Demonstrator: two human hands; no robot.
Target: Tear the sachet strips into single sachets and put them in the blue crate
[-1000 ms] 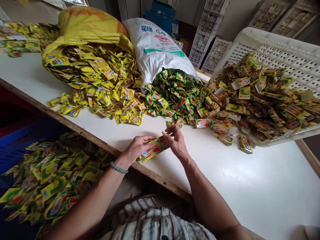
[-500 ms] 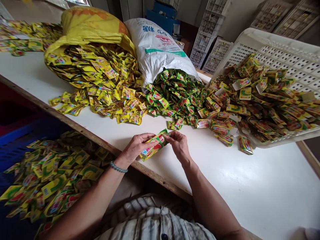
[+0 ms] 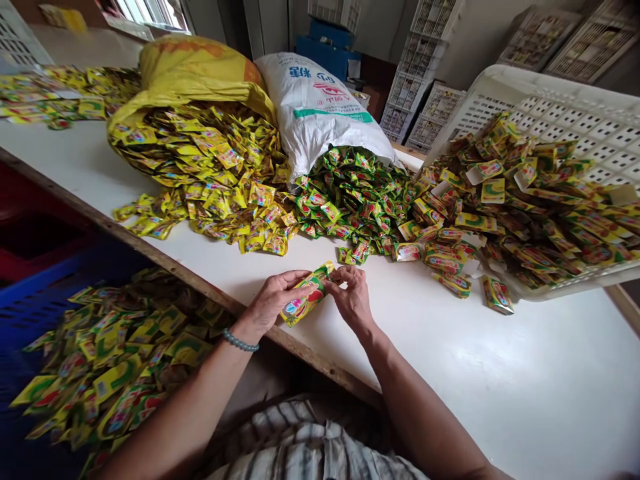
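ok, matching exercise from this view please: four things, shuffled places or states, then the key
Things
1. printed pack
2. white sack
3. blue crate
4. yellow sack

Places or states
A. lower than the white tabletop, with many packs in it
B. lying with its mouth open over small green packets
C. lying with its mouth open over small yellow packets
D. in the left hand, with the right hand at its upper end

Pairs: 1-D, 2-B, 3-A, 4-C
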